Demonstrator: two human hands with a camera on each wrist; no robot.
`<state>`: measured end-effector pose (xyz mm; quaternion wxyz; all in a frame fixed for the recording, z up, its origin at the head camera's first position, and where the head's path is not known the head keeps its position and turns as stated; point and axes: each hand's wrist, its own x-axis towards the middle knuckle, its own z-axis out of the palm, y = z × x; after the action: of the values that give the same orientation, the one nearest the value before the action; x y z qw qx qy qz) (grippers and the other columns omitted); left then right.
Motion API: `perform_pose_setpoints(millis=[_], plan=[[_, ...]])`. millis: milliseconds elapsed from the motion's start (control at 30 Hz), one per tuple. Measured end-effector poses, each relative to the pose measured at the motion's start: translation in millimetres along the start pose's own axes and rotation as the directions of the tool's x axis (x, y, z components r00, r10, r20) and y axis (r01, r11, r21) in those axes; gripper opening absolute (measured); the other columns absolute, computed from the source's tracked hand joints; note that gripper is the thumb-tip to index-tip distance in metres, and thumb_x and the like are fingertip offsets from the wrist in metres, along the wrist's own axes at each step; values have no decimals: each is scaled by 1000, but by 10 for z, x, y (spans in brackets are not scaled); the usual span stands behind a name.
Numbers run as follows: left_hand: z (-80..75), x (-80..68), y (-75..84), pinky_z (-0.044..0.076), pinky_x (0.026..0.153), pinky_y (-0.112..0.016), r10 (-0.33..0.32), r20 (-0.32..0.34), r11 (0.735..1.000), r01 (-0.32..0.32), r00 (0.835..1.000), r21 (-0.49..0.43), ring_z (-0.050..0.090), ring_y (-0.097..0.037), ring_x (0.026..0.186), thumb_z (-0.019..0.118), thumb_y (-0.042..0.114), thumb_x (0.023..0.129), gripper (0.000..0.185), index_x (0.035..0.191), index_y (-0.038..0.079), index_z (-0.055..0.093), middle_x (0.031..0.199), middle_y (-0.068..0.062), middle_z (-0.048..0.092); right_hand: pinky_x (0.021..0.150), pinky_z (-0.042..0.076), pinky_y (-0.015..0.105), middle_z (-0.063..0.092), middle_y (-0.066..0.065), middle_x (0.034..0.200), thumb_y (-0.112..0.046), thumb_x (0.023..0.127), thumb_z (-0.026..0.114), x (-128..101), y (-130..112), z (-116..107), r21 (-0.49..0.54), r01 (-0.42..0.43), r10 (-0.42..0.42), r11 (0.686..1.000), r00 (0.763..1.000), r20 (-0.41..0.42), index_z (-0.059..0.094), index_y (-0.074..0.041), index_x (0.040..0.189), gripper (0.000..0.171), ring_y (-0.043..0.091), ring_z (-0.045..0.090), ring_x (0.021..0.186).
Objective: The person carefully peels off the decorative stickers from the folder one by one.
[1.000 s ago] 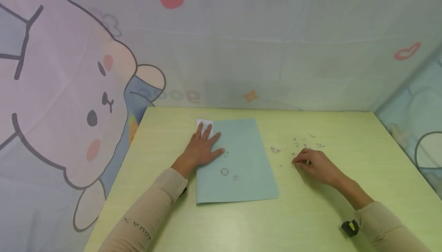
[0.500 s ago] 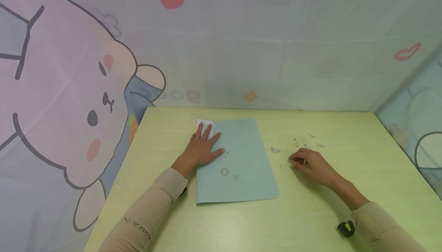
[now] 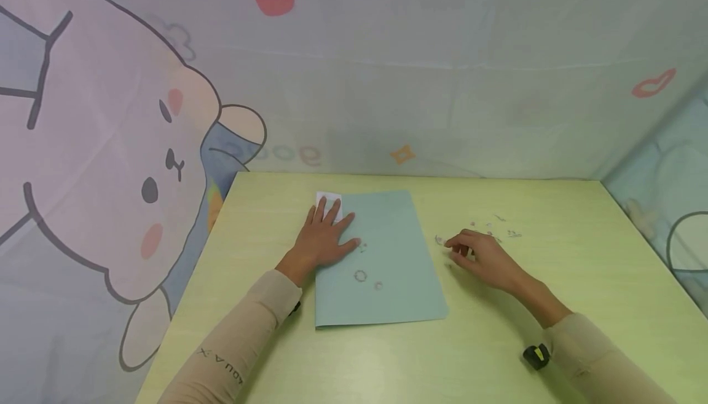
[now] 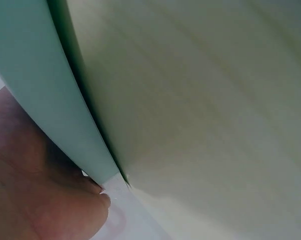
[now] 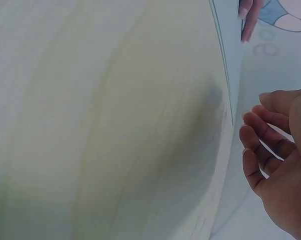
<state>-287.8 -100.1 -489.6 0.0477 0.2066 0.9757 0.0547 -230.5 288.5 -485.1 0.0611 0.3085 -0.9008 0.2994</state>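
My left hand (image 3: 321,241) lies with fingers spread on a teal folded sheet (image 3: 387,219), two fingertips over a small white printed card (image 3: 329,195) at its top left corner. A small ring shape (image 3: 355,276) and a few tinier shapes show on the sheet. My right hand (image 3: 483,259) hovers beyond the sheet's right edge, its fingertips right at a small purple piece (image 3: 438,240). In the right wrist view its fingers (image 5: 253,132) are loosely bent, with the thumb a little apart and nothing visible between them.
Several tiny purple and grey pieces (image 3: 514,233) lie scattered behind the right hand on the pale yellow-green table (image 3: 409,367). A printed cloth (image 3: 354,72) hangs along the table's back edge. Under the right sleeve is a black device (image 3: 536,356).
My right hand has moved left across the table toward the sheet, its thumb and fingers coming apart. The left hand stays in place on the sheet.
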Motion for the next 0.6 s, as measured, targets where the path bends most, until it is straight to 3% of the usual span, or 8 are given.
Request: perform_pose_setpoints(millis=[367,600], plan=[[16,-18,-26,7,130,-54,-7,-11,1000,7,1000,-3,-6,-43,162,42,67,107,75,169,26,32,177,-14,9,81,55,39,67,-2,103,-9,101,72,337,-266,304,67,-22,18,997,998,66,75,-3,119,19,16,63,92],[52,23,-49,7,130,-54,12,-16,1000,-12,1000,10,-6,-43,162,37,61,110,69,170,27,30,178,-14,6,88,55,41,68,7,110,-14,99,76,507,-483,513,72,21,-31,997,991,132,72,0,125,29,21,65,99]])
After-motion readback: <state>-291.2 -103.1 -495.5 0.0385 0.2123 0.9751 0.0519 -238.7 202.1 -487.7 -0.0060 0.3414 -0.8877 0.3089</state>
